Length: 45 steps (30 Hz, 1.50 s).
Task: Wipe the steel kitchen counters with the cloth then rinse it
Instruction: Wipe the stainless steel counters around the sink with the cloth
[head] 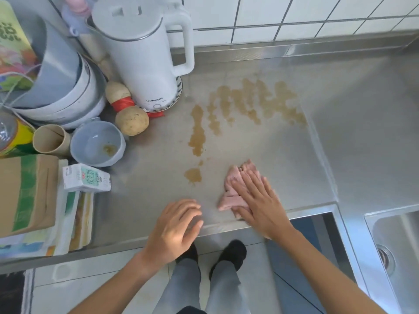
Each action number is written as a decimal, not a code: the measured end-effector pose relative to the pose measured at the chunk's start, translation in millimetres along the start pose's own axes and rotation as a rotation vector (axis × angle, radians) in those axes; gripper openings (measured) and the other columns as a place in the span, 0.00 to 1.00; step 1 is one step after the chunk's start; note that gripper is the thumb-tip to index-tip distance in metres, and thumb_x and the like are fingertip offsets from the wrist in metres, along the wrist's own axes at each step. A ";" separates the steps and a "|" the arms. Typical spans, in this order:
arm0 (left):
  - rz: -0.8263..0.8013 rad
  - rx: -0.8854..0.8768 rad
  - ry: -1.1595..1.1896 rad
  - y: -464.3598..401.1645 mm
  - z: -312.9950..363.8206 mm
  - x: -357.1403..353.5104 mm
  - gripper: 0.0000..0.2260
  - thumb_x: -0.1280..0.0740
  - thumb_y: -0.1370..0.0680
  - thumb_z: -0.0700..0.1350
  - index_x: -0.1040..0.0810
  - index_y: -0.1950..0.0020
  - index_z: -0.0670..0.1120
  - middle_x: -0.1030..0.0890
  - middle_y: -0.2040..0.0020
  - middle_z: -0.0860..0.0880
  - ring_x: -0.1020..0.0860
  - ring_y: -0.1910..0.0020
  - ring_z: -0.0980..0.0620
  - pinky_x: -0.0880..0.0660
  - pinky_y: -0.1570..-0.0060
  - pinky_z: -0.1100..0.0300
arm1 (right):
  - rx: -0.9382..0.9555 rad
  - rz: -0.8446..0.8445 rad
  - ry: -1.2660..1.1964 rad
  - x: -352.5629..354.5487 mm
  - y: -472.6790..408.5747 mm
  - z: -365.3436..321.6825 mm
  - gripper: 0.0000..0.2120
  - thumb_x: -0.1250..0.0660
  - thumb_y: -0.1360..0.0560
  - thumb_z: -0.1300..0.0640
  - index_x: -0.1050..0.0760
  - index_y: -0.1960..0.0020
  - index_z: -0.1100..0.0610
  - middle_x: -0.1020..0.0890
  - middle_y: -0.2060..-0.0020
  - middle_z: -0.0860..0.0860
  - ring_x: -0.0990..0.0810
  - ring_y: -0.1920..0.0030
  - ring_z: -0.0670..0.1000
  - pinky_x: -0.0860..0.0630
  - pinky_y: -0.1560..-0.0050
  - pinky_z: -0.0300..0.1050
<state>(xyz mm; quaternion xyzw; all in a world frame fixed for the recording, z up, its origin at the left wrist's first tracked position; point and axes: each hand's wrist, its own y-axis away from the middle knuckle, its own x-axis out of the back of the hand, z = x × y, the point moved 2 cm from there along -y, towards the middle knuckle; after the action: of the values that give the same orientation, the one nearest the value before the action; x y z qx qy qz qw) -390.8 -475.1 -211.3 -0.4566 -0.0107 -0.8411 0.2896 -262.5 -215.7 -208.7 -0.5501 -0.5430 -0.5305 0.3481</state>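
A crumpled pink cloth (pixel 233 177) lies on the steel counter (pixel 260 143) near its front edge. My right hand (pixel 258 200) presses flat on the cloth with straight fingers. My left hand (pixel 175 227) hovers over the counter's front edge, left of the cloth, with fingers loosely curled and holding nothing. Brown liquid stains (pixel 244 103) spread across the counter behind the cloth, with a streak (pixel 197 132) and a small blot (pixel 193 175) closer to the hands.
A white kettle (pixel 145 53), stacked bowls (pixel 68 91), a grey bowl (pixel 97 143), a gourd (pixel 127 109), a milk carton (pixel 87 177), a paper tube (pixel 51 139) and a cardboard box (pixel 25 189) crowd the left. A sink (pixel 396 245) lies at the lower right. A tiled wall (pixel 294 17) is behind.
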 end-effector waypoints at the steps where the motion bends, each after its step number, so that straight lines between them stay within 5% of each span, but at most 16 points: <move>1: 0.007 0.028 -0.013 4.0 -10.4 7.6 0.07 0.31 0.17 0.47 0.19 0.44 0.45 0.19 0.38 0.50 0.22 0.31 0.50 0.26 0.34 0.52 | -0.070 -0.010 -0.003 3.4 4.7 11.7 0.32 0.58 0.16 0.34 0.50 0.15 0.47 0.50 0.15 0.53 0.55 0.16 0.56 0.49 0.18 0.63; 5: 0.049 0.123 -0.080 8.2 -50.0 35.1 0.10 0.32 0.17 0.49 0.19 0.39 0.45 0.21 0.33 0.50 0.24 0.28 0.49 0.26 0.32 0.48 | -0.463 0.053 -0.107 17.9 -22.5 27.2 0.36 0.59 0.19 0.32 0.48 0.16 0.48 0.49 0.16 0.56 0.55 0.16 0.57 0.56 0.17 0.60; 9: 0.072 0.172 -0.185 -2.6 -77.4 44.9 0.16 0.33 0.17 0.51 0.22 0.33 0.44 0.23 0.27 0.47 0.26 0.25 0.46 0.30 0.26 0.49 | -0.729 0.067 -0.160 19.5 -81.7 -15.4 0.35 0.62 0.18 0.30 0.57 0.15 0.44 0.57 0.16 0.60 0.62 0.17 0.61 0.61 0.18 0.61; 15: 0.032 0.168 -0.317 -1.1 -84.7 24.4 0.23 0.39 0.14 0.50 0.28 0.24 0.38 0.30 0.20 0.39 0.35 0.18 0.41 0.37 0.20 0.39 | -0.253 0.029 -0.102 -5.6 -86.5 -131.9 0.34 0.62 0.17 0.32 0.60 0.15 0.45 0.59 0.16 0.58 0.63 0.17 0.61 0.60 0.17 0.60; 19: 0.043 0.161 -0.324 0.9 -85.4 26.3 0.23 0.39 0.14 0.49 0.28 0.23 0.39 0.31 0.19 0.41 0.38 0.16 0.44 0.39 0.19 0.40 | -0.035 0.004 0.001 -16.0 -27.9 -103.0 0.33 0.55 0.15 0.34 0.55 0.15 0.47 0.56 0.15 0.54 0.59 0.16 0.58 0.51 0.17 0.62; 24: 0.048 0.182 -0.313 1.1 -82.3 28.4 0.23 0.39 0.14 0.50 0.27 0.23 0.39 0.29 0.20 0.42 0.37 0.17 0.45 0.38 0.19 0.41 | -0.389 0.022 -0.048 1.6 -31.2 -36.8 0.34 0.57 0.16 0.35 0.52 0.15 0.49 0.54 0.15 0.55 0.59 0.16 0.58 0.53 0.18 0.64; 29: 0.059 0.181 -0.310 -1.2 -81.5 30.2 0.23 0.38 0.15 0.49 0.27 0.23 0.39 0.30 0.20 0.42 0.36 0.17 0.44 0.38 0.19 0.41 | -0.791 0.071 -0.179 18.9 -149.6 -62.5 0.35 0.56 0.17 0.32 0.54 0.15 0.47 0.54 0.16 0.61 0.60 0.17 0.64 0.60 0.19 0.65; 33: 0.066 0.193 -0.286 -1.7 -83.2 30.2 0.20 0.41 0.15 0.44 0.27 0.23 0.40 0.30 0.20 0.43 0.34 0.18 0.44 0.38 0.19 0.41 | -0.397 0.047 -0.128 10.4 -192.4 -131.7 0.34 0.49 0.16 0.35 0.52 0.15 0.46 0.54 0.16 0.61 0.60 0.17 0.64 0.60 0.19 0.66; 39: 0.079 0.259 -0.242 -0.2 -84.7 31.2 0.20 0.43 0.15 0.38 0.27 0.24 0.37 0.28 0.21 0.42 0.33 0.19 0.44 0.37 0.20 0.42 | 0.039 -0.001 0.001 -11.9 -87.1 -125.0 0.32 0.54 0.15 0.35 0.54 0.15 0.45 0.55 0.15 0.55 0.59 0.16 0.58 0.57 0.17 0.62; 45: 0.073 0.253 -0.264 -1.2 -82.5 31.2 0.19 0.44 0.15 0.38 0.26 0.25 0.37 0.29 0.21 0.41 0.34 0.18 0.44 0.37 0.20 0.43 | -0.215 -0.060 -0.050 13.9 -76.3 -30.8 0.34 0.61 0.18 0.32 0.58 0.16 0.43 0.60 0.16 0.52 0.65 0.17 0.57 0.55 0.18 0.64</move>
<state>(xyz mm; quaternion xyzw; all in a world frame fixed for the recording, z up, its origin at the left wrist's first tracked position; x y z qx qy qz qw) -467.2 -512.3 -234.9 -0.5230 -0.1376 -0.7550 0.3709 -344.7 -229.3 -204.1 -0.5806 -0.5078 -0.5821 0.2574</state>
